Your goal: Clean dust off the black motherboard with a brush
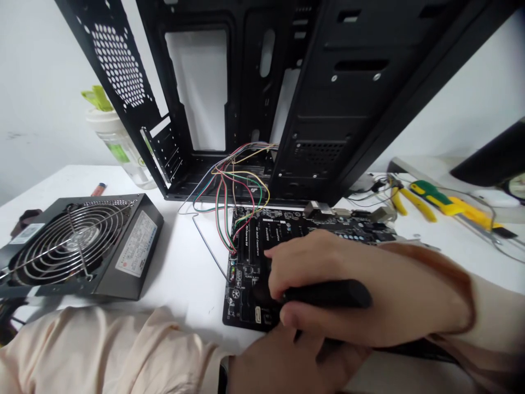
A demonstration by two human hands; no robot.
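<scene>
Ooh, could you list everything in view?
Upright metal computer case: one, black, back
Thin coated wires: several, multicoloured, case to board
Flat rectangular circuit board: one, black, centre
Boxy metal power supply: one, grey, left
Plastic bottle: one, clear, behind power supply
Stubby item: one, reddish, left
Yellow plastic-handled pliers: one, right
Long plastic tool: one, green and yellow, right
Bulky unclear object: one, black, right edge
Flat table: one, white, underneath
Rod-shaped handle: one, black, in right hand
Cloth sleeve: one, beige, lower left
Right hand: one, over board
Left hand: one, below right
</scene>
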